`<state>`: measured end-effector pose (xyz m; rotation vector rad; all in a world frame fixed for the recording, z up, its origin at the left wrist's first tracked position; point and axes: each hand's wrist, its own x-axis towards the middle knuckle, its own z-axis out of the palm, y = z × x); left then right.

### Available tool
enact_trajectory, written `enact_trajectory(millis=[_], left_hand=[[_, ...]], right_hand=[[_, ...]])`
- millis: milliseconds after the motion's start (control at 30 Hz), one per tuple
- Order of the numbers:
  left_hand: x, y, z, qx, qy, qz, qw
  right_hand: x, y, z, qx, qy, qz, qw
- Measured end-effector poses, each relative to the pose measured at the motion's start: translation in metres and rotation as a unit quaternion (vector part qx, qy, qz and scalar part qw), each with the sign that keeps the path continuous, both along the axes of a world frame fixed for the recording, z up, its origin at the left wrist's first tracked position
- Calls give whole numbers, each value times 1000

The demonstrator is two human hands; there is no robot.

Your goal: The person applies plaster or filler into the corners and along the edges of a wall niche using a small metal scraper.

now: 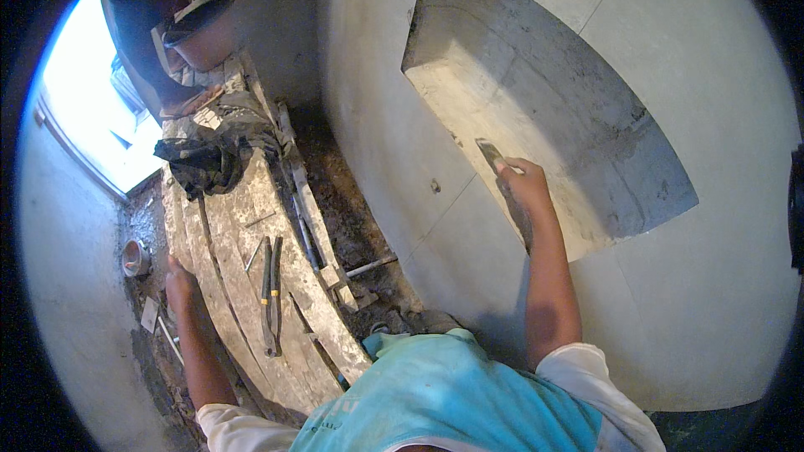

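My right hand (525,184) is closed around a putty knife (488,151), its blade tip close to the lower edge of a recess (536,75) in the grey wall. Most of the handle is covered by my fingers. The sunlit ledge (469,92) of that recess lies just beyond the blade. My left hand (177,285) hangs beside the left edge of the plank platform (239,285), thumb upward; its other fingers are hidden, so I cannot tell whether it holds anything. Between my arms, long-handled pincers (271,285) with dark and yellow grips lie on the planks.
Another person's bare foot (191,103) rests on the far planks, near a bucket (203,38). A dark crumpled cloth (205,159) lies there too. Thin metal rods (254,253) are near the pincers. A small pot (135,259) stands left below the platform; a gap with rubble (339,176) borders the wall.
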<state>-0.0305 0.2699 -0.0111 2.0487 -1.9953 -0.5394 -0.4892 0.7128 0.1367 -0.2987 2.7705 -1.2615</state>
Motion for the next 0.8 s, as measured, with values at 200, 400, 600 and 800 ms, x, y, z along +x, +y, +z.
enact_trajectory(millis=[200, 400, 600, 800], left_hand=[[6, -15, -5, 41, -32, 13, 999], [3, -13, -6, -20, -2, -27, 999], [18, -40, -43, -102, -77, -33, 991], [-17, 7, 19, 10, -26, 46, 999]], right_hand=[[-32, -21, 5, -25, -14, 45, 999], [-65, -36, 5, -33, 11, 54, 998], [-81, -36, 11, -37, -21, 43, 998], [-108, -63, -27, -18, 18, 31, 999]])
